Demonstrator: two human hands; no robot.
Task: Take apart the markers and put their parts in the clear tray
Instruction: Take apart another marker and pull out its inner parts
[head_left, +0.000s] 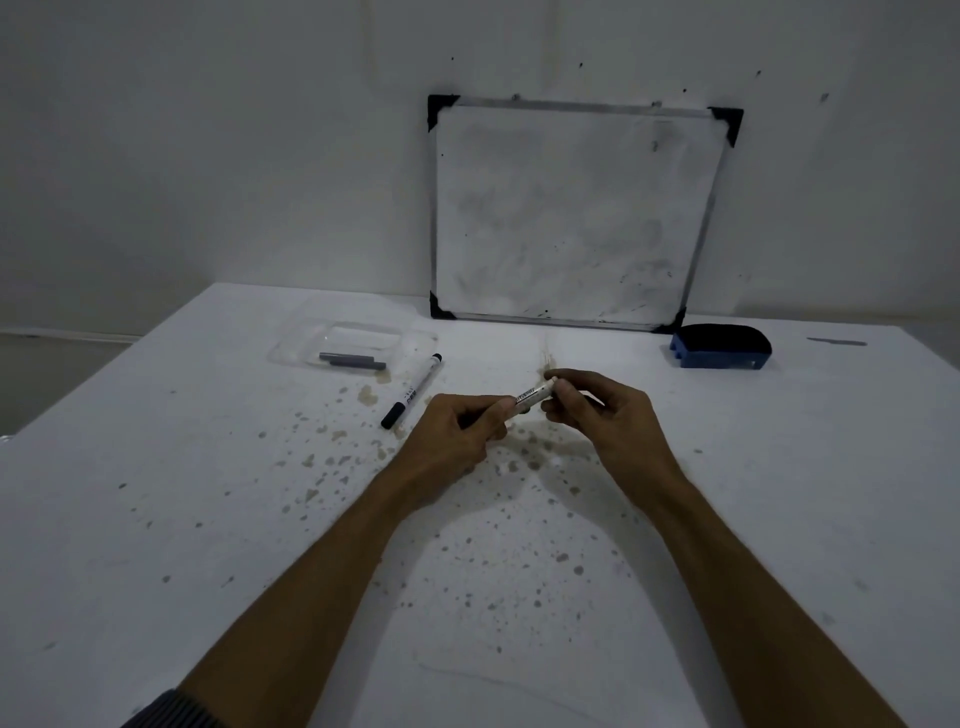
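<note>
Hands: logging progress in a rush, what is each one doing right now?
Left hand: closed on the marker barrel.
Right hand: closed, fingertips pinching the same marker's far end.

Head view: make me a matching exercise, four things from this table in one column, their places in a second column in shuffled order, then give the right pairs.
Things:
1. marker barrel
2. whole marker
3. grey parts
4. eraser

Places:
A. in the clear tray
B. lying on the table, right of the tray
C. on the table by the whiteboard's right bottom corner
D. held between the left hand and the right hand

Pairs: 1-D, 2-B, 3-A, 4-C
</note>
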